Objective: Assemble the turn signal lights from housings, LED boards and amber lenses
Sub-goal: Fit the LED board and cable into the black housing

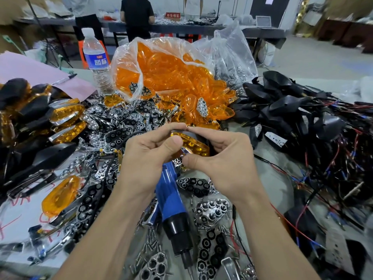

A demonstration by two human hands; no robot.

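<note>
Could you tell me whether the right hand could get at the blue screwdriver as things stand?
Probably yes: the blue screwdriver lies uncovered between the forearms, but the right hand first has to release the amber light it pinches.

One wide-angle view, worn on the person's head, faces forward and down along both forearms onto the cluttered grey worktop [270, 184]. The left hand [149, 150] and right hand [220, 156] meet mid-frame, nearest the lens, holding the amber-lensed black turn signal light [193, 144] between them. Beyond the hands the view reaches the clear plastic bag of orange lenses [161, 71], then a distant dark table [201, 29]. Edges bow outward.
</note>
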